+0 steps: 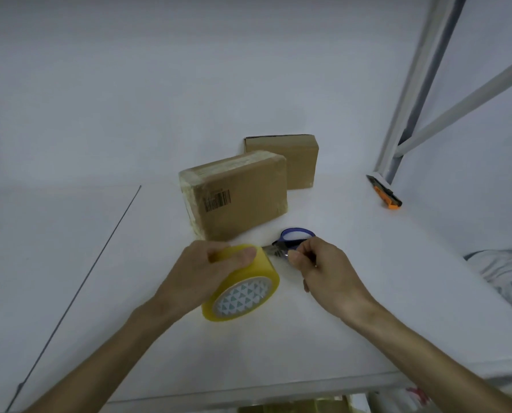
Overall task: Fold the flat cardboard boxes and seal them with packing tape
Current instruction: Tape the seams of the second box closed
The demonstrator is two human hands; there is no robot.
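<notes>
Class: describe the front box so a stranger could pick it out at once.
On the white table stand two brown boxes. It is the nearer box, left of the plain box. Only it has a barcode and taped edges.

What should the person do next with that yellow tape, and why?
Probably draw a strip off the tape roll. The left hand grips the roll, the right hand pinches at its edge, likely the loose end though I can't tell, and the scissors lie right there for cutting.
</notes>
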